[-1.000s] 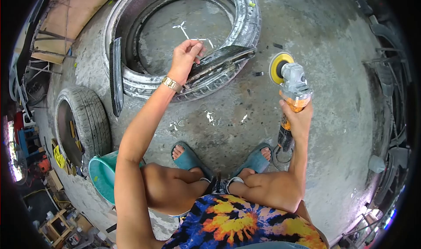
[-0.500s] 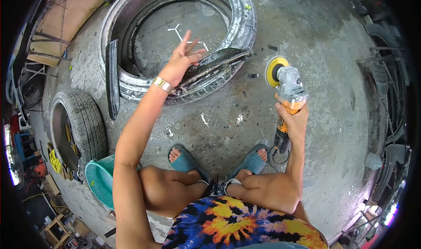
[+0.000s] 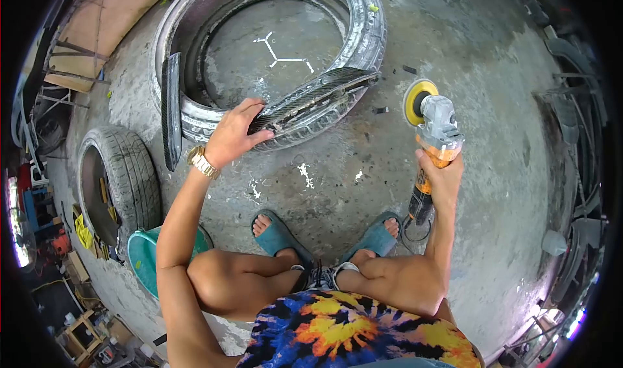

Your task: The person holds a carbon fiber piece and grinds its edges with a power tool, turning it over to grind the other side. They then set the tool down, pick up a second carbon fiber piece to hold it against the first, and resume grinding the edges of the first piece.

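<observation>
My left hand (image 3: 239,133) is at the left end of a dark carbon-patterned part (image 3: 318,97), thumb on its near side and fingers over its far side. That part lies across the near rim of a large tyre (image 3: 368,40). A second narrow dark part (image 3: 171,112) leans on the tyre's left side. In my right hand (image 3: 443,178) is an orange and grey power tool (image 3: 440,125), fingers wrapped round its body. Its yellow round pad (image 3: 418,101) faces left, off the floor and to the right of the tyre.
Another tyre (image 3: 133,177) stands at the left, beside a green basin (image 3: 144,261). Small dark scraps (image 3: 381,110) lie on the wet concrete floor. Dark car parts (image 3: 571,118) line the right edge. My sandalled feet are below the tyre.
My left hand has come down and left from above the carbon-patterned part and closed on its left end. My right hand still holds the power tool, slightly further right in view.
</observation>
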Demonstrator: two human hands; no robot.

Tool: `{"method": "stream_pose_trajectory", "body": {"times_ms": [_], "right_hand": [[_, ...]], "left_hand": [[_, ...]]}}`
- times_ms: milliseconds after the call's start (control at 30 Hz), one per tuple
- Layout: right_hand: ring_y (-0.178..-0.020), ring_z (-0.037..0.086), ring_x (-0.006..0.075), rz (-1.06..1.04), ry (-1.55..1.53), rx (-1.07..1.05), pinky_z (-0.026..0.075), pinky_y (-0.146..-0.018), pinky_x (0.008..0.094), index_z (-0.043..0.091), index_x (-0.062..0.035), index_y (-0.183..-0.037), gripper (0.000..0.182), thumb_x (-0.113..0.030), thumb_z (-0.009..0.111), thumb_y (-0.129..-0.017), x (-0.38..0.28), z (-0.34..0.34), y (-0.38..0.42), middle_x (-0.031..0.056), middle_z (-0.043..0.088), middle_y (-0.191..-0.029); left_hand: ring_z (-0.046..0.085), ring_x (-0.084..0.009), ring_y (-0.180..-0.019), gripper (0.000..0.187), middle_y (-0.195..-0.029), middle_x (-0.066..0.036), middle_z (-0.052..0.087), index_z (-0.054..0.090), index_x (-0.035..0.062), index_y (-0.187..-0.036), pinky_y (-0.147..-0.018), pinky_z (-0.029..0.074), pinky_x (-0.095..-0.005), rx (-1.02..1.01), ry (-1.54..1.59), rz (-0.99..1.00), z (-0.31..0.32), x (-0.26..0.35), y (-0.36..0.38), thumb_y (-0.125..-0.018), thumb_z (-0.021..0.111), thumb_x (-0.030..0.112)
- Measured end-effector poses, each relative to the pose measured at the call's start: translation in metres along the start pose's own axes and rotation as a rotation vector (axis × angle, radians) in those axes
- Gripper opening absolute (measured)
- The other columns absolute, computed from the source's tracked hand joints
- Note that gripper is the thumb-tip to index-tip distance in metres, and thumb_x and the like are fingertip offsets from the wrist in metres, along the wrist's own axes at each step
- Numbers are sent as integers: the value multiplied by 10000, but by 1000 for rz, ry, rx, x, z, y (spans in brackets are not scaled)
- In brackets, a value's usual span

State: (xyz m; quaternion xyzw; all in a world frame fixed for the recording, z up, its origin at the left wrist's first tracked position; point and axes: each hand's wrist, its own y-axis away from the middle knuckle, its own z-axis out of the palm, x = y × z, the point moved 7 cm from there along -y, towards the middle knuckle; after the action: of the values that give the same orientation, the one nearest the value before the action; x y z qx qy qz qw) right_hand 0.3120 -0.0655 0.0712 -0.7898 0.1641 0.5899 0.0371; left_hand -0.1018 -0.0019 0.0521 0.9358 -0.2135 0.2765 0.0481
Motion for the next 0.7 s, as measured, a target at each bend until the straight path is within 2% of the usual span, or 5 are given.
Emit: {"method": "stream_pose_trajectory", "body": {"times_ms": [133,233,400,567,700], "right_hand": [[-967,631,131,-18,-53,14,509,-858,300,565,12,-1239,534,-114,838,-798,-2,0,0,62,674,-1114],[-975,631,137,-30,-33,48,508,-864,301,563,15,-1240,544,-126,843,-795,-5,-3,-1,69,670,-1124],[-984,628,142,-63,-26,55,510,-859,305,561,20,-1235,550,-135,848,-792,-3,-7,0,80,664,-1132],[-987,623,139,-47,-13,58,508,-861,304,561,15,-1229,545,-138,849,-791,-6,-7,2,74,660,-1132],[-985,622,138,-52,-17,61,507,-861,302,560,13,-1231,552,-135,851,-786,-7,-6,2,70,661,-1131]], "left_hand": [[598,-398,-1089,539,-1244,-169,571,571,-6,-1226,-911,494,-436,128,-87,-34,-18,45,10,-789,818,189],[586,-342,-959,495,-1075,-136,528,563,29,-1216,-814,494,-440,125,-299,28,-17,65,11,-802,800,161],[584,-342,-958,527,-1072,-139,522,549,24,-1256,-801,497,-436,135,-295,23,-16,67,14,-810,792,165],[573,-299,-974,512,-1067,-116,512,553,43,-1268,-805,496,-417,122,-379,61,-14,73,14,-828,768,192],[581,-341,-958,531,-1073,-137,527,553,30,-1269,-803,490,-432,143,-375,86,-11,73,17,-813,788,165]]}}
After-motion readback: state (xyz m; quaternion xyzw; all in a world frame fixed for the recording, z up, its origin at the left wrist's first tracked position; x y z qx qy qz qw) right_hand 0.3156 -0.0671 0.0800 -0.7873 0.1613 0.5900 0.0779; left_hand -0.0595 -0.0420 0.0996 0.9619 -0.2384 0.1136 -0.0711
